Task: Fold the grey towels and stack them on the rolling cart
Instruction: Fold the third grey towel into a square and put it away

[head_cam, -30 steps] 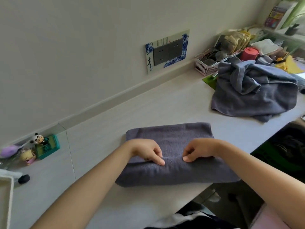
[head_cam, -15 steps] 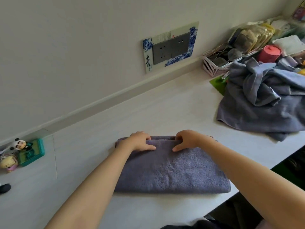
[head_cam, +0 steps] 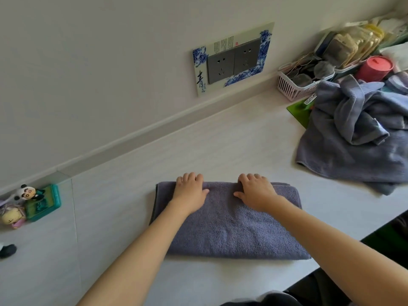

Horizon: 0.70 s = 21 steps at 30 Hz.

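Note:
A folded grey towel [head_cam: 229,233] lies flat on the white counter [head_cam: 220,146] right in front of me. My left hand [head_cam: 190,191] and my right hand [head_cam: 256,192] rest palm-down on its far edge, fingers spread and pressing the fold, gripping nothing. A heap of unfolded grey towels [head_cam: 357,138] lies crumpled at the right end of the counter. No rolling cart is in view.
The wall runs along the counter's far side, with a grey double socket [head_cam: 234,60] in a blue-patterned frame. A pink basket [head_cam: 291,87], a red cup [head_cam: 374,68] and packets crowd the far right. Small figurines and a teal box [head_cam: 42,204] sit at the left.
Both hands carried the near half of the towel over to the far edge, halving it. Now the hands lie flat on that edge with fingers spread.

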Available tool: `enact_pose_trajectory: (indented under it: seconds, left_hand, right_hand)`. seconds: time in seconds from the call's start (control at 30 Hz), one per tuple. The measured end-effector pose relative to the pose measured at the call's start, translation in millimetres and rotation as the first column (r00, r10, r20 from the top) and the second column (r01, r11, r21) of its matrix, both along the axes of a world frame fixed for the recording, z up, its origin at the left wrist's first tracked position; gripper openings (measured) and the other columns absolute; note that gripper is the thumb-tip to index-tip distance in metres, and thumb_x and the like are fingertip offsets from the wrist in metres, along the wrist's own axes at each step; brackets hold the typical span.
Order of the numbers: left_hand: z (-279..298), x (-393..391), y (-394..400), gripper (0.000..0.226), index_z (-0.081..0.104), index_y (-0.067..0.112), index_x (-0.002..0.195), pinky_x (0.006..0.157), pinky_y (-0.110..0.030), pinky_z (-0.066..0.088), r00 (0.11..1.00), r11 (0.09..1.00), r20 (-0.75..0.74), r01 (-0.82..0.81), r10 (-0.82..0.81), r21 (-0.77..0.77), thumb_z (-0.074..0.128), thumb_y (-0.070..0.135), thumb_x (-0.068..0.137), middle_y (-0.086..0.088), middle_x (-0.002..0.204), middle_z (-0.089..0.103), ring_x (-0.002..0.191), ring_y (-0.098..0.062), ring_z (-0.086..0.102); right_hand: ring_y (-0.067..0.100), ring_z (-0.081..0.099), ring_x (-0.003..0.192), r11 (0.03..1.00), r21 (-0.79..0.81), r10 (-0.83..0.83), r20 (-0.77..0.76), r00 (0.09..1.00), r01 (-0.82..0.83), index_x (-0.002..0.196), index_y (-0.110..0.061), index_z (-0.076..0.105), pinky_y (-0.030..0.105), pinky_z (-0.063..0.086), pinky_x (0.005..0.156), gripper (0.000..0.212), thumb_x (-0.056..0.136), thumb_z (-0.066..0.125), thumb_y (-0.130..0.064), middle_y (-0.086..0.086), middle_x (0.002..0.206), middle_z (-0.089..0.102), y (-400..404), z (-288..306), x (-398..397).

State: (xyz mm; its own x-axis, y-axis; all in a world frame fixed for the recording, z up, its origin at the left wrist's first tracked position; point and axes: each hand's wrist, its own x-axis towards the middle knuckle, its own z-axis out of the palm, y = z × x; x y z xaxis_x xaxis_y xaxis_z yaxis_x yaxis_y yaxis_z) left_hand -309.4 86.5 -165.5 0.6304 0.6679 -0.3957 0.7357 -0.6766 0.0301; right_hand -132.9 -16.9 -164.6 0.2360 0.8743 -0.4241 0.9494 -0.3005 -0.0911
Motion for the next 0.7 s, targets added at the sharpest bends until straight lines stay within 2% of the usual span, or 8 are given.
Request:
enact_pose_trajectory:
  seconds: [0.07, 0.13, 0.2, 0.27, 0.47, 0.53, 0.6, 0.7]
  left_hand:
    - [-12, -8, -22, 0.05, 0.041, 0.01, 0.138, 0.116, -0.046, 0.017, 0.976, 0.99, 0.212, 0.014, -0.044, 0.138, 0.037, 0.035, 0.095, -0.011, 0.143, 0.04, 0.134, -0.03, 0.035]
    - [-27, -16, -42, 0.056, 0.047, 0.012, 0.138, 0.114, -0.049, 0.017, 0.941, 0.983, 0.318, 0.058, -0.113, 0.177, 0.036, 0.039, 0.09, -0.012, 0.145, 0.043, 0.135, -0.032, 0.039]
    - [-40, -28, -50, 0.059, 0.04, 0.019, 0.143, 0.111, -0.052, 0.013, 0.957, 0.988, 0.281, 0.036, -0.076, 0.147, 0.035, 0.045, 0.09, -0.01, 0.15, 0.036, 0.139, -0.029, 0.03]
    - [-45, -43, -47, 0.061, 0.036, 0.023, 0.145, 0.112, -0.054, 0.011, 0.965, 0.989, 0.258, -0.077, 0.041, 0.129, 0.034, 0.048, 0.09, -0.008, 0.153, 0.032, 0.142, -0.026, 0.023]
    - [-42, -64, -44, 0.062, 0.044, 0.022, 0.14, 0.101, -0.064, 0.028, 0.921, 0.934, 0.224, -0.344, 0.317, 0.093, 0.031, 0.05, 0.087, -0.011, 0.148, 0.04, 0.136, -0.034, 0.037]
    - [-37, -66, -45, 0.063, 0.042, 0.025, 0.142, 0.095, -0.06, 0.036, 0.883, 0.897, 0.248, -0.432, 0.399, 0.092, 0.032, 0.055, 0.087, -0.015, 0.15, 0.034, 0.135, -0.037, 0.036]
    - [-32, -70, -44, 0.066, 0.03, 0.029, 0.147, 0.097, -0.052, 0.035, 0.821, 0.835, 0.225, -0.548, 0.525, 0.048, 0.041, 0.059, 0.089, -0.017, 0.153, 0.025, 0.131, -0.039, 0.035]
    - [-23, -78, -46, 0.078, 0.03, 0.023, 0.147, 0.093, -0.044, 0.038, 0.709, 0.742, 0.281, -0.67, 0.647, -0.021, 0.058, 0.057, 0.082, -0.018, 0.136, 0.043, 0.115, -0.038, 0.045]
  right_hand:
    - [0.029, 0.045, 0.122, 0.962, 0.272, -0.02, 0.076, 0.997, -0.001, 0.131, -0.015, 0.046, 0.038, 0.032, 0.101, 0.044, 0.094, 0.043, -0.04, 0.008, 0.13, 0.052, -16, -8, -18]
    - [0.03, 0.051, 0.122, 0.897, 0.443, -0.014, 0.016, 1.0, 0.006, 0.128, -0.017, 0.056, 0.039, 0.03, 0.105, 0.046, 0.09, 0.041, -0.038, 0.01, 0.131, 0.057, -33, -20, -38]
    - [0.029, 0.047, 0.129, 0.902, 0.432, -0.011, -0.038, 0.999, 0.026, 0.133, -0.023, 0.054, 0.041, 0.024, 0.109, 0.051, 0.09, 0.037, -0.044, 0.009, 0.139, 0.051, -50, -34, -45]
    - [0.027, 0.038, 0.136, 0.913, 0.398, -0.087, -0.025, 0.996, 0.09, 0.139, -0.029, 0.046, 0.042, 0.02, 0.113, 0.054, 0.091, 0.035, -0.05, 0.005, 0.146, 0.042, -64, -42, -37]
    - [0.029, 0.032, 0.139, 0.895, 0.337, -0.318, 0.018, 0.948, 0.294, 0.142, -0.029, 0.041, 0.04, 0.01, 0.114, 0.059, 0.091, 0.025, -0.053, 0.007, 0.148, 0.039, -74, -46, -11]
    - [0.028, 0.028, 0.141, 0.889, 0.341, -0.329, 0.013, 0.944, 0.305, 0.143, -0.028, 0.038, 0.039, 0.006, 0.115, 0.061, 0.09, 0.021, -0.053, 0.007, 0.15, 0.035, -73, -45, -12]
    - [0.026, 0.019, 0.144, 0.871, 0.359, -0.346, -0.037, 0.937, 0.336, 0.146, -0.025, 0.032, 0.036, 0.0, 0.116, 0.065, 0.089, 0.015, -0.052, 0.007, 0.154, 0.027, -73, -42, -18]
    - [0.017, 0.008, 0.145, 0.801, 0.453, -0.301, -0.26, 0.918, 0.391, 0.147, -0.016, 0.029, 0.026, 0.0, 0.117, 0.063, 0.092, 0.02, -0.046, 0.003, 0.156, 0.02, -76, -37, -42]
